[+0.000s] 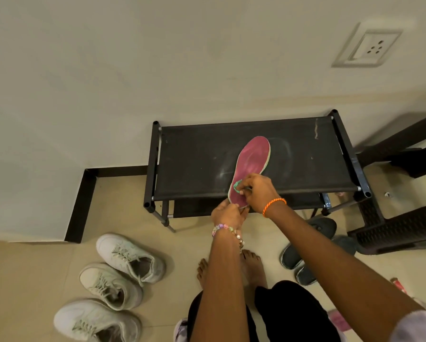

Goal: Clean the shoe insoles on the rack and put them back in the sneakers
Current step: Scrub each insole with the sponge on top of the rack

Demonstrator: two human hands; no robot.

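A pink insole lies lengthwise on the black fabric top of the shoe rack, its heel end hanging over the front edge. My left hand pinches that heel end from below. My right hand is closed around a small green brush-like thing pressed on the insole's heel area. Three white sneakers sit on the floor to the left, toes pointing away from the rack.
Dark slip-on shoes lie on the floor right of my bare feet. A dark brown plastic stool stands right of the rack. The wall, with a socket, is directly behind the rack.
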